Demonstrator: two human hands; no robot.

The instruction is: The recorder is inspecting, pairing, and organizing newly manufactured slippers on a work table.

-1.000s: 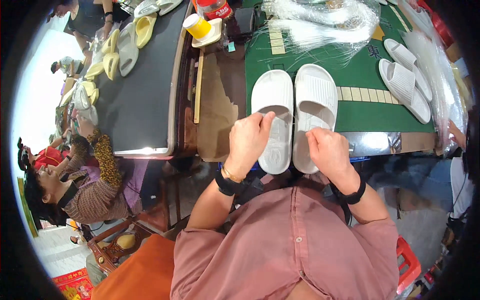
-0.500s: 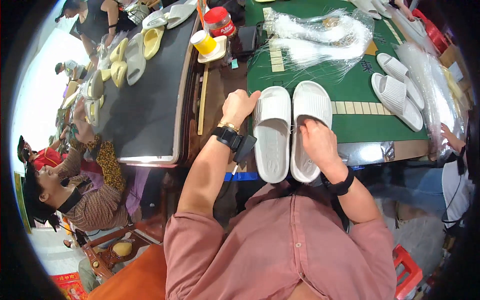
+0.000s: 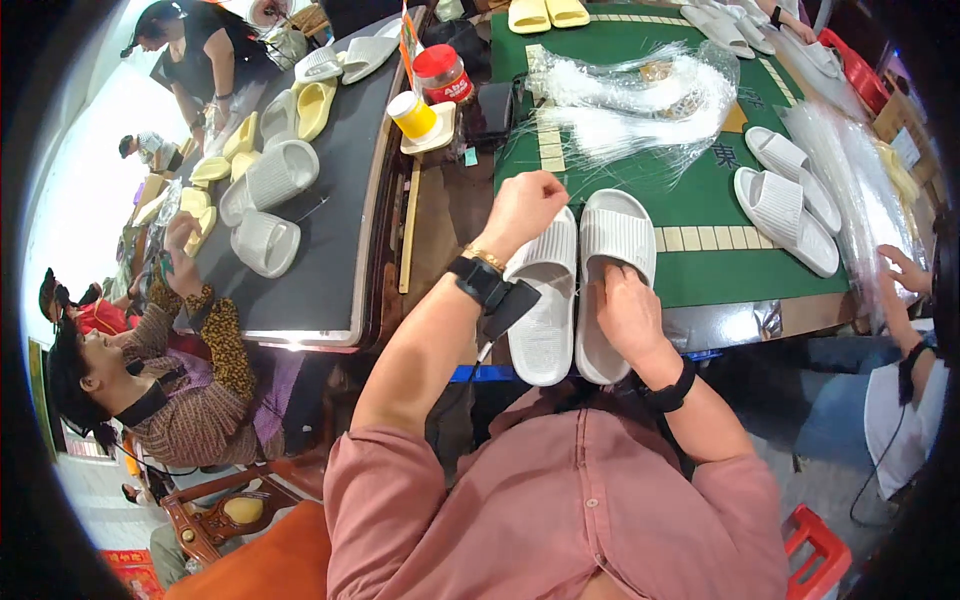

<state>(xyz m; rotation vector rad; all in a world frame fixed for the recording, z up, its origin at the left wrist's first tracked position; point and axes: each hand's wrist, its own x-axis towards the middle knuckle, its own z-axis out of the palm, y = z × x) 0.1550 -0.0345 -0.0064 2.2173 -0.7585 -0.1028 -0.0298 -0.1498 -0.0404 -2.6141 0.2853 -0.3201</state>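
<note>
A pair of white slide slippers lies side by side before me, toes away: the left slipper [image 3: 543,330] and the right slipper [image 3: 617,225], both with ribbed straps. My left hand [image 3: 527,212] hangs over the toe end of the left slipper, its fingers curled closed. Whatever those fingers may grip is hidden. My right hand [image 3: 628,312] reaches into the right slipper's opening with bent fingers at the rear edge of the strap. Its fingertips are partly hidden. A faint thin strand glints between the two slippers near the right fingers.
Beyond lies a bundle of clear plastic strands [image 3: 640,100] on the green table mat [image 3: 700,270]. Another white slipper pair [image 3: 790,200] rests at right. Left, a dark table [image 3: 320,270] bears grey and yellow slippers beside a co-worker [image 3: 190,400]. A red-lidded jar [image 3: 440,75] stands between.
My left hand has moved right and away, over the left slipper's toe. My right hand stays in the right slipper. On the dark table, two grey slippers now lie nearer the co-worker.
</note>
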